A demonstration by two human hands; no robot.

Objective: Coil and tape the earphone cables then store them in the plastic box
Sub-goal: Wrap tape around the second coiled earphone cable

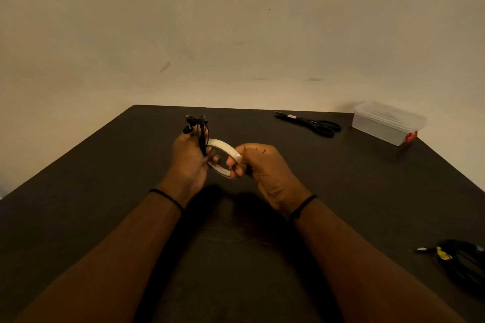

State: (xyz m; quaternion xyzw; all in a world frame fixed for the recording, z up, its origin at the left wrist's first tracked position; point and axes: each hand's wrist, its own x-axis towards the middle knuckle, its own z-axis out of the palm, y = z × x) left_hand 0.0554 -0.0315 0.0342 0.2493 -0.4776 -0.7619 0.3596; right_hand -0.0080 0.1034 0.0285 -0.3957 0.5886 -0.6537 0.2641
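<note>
The person is at the taping step: the left hand (pixel 189 158) holds a coiled earphone cable (pixel 198 130) upright, fingers curled round the bundle with the earbuds sticking out above, while also steadying one side of a roll of clear tape (pixel 223 157). The right hand (pixel 256 162) pinches the roll's other side, thumb on the outer face, as if hunting for the loose end. Next, I'd judge, a strip must be peeled free and cut, and the scissors (pixel 309 123) lie well apart at the far edge of the table (pixel 105 191). The plastic box (pixel 388 123) sits closed at the far right corner; another dark cable bundle (pixel 459 259) waits near right. Red marks on the roll's core and a red tag on the scissors are unreadable.
</note>
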